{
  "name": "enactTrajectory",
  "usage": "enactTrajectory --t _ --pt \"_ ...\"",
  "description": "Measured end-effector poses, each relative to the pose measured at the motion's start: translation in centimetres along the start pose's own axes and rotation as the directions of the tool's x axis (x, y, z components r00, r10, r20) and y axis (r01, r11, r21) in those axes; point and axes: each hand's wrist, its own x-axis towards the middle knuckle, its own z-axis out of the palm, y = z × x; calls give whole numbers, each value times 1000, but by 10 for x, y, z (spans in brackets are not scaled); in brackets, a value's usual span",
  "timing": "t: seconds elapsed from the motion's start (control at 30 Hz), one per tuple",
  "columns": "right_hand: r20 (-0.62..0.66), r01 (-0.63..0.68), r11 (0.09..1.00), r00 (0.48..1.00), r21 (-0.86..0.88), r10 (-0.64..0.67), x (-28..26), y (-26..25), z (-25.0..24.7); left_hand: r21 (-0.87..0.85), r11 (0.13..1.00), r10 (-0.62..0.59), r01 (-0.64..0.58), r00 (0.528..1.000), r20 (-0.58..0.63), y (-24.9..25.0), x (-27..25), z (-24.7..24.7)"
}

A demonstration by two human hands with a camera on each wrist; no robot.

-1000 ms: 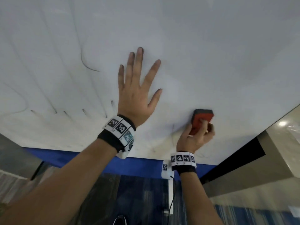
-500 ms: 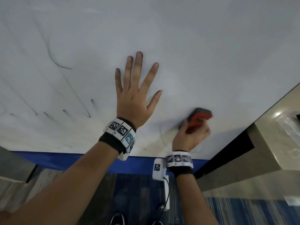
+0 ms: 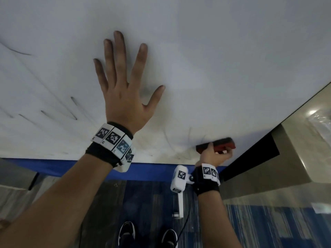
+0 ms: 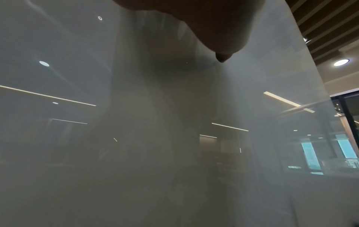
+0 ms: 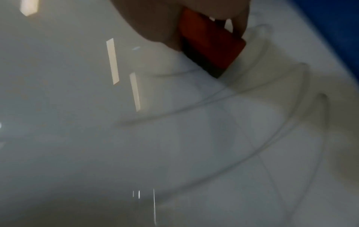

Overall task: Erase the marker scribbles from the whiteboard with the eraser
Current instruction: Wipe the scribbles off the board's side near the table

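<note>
Whiteboard point(image 3: 215, 59): fills the upper part of the head view, its lower edge running across above the floor.
Left hand point(image 3: 123, 97): flat on the whiteboard, fingers spread, left of centre.
Right hand point(image 3: 214, 155): low on the whiteboard near its bottom edge, right of and below the left hand, well apart from it.
Eraser point(image 3: 217, 144): gripped in the right hand, its pad against the whiteboard.
Marker scribbles point(image 3: 73, 108): left of the left hand; fainter lines lie between the two hands, just left of the eraser.
Shoes point(image 3: 127, 233): on the floor below the whiteboard, between the forearms.
</note>
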Motion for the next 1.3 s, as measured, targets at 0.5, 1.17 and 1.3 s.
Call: enactTrajectory --t 0.5,1.17,1.3 --pt "159 -85 995 983 -55 93 20 40 -26 35 999 -34 34 999 -10 4 -4 8" --pt "173 -443 896 885 25 433 4 28 -23 2 998 -66 66 998 1 10 -9 11" --pt "112 -446 891 884 -88 453 5 31 -33 -6 998 -67 67 998 1 10 -10 10"
